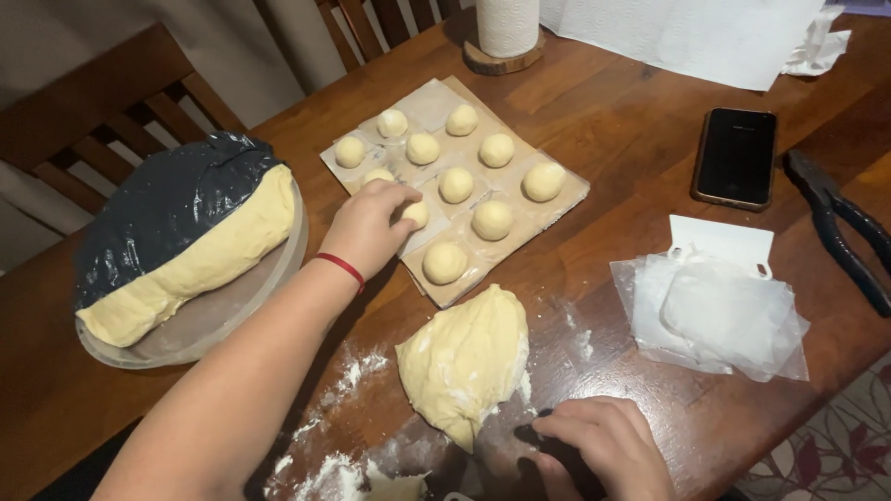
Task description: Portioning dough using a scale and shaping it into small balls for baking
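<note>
1. The right hand (601, 445) lies nearest, on the floured bench (631, 130), its grip curled around a small dark tool (548, 436) that is mostly hidden.
2. Just beside that grip lies a big lump of dough (469, 357).
3. The left hand (367, 227) reaches beyond the lump, its grip pinching a small dough ball (416, 214).
4. Around this grip, more balls (493, 220) sit on paper squares (548, 209).
5. Well apart lie a covered bowl (186, 339), phone (736, 156), pliers (840, 227) and plastic sheets (715, 315).
</note>
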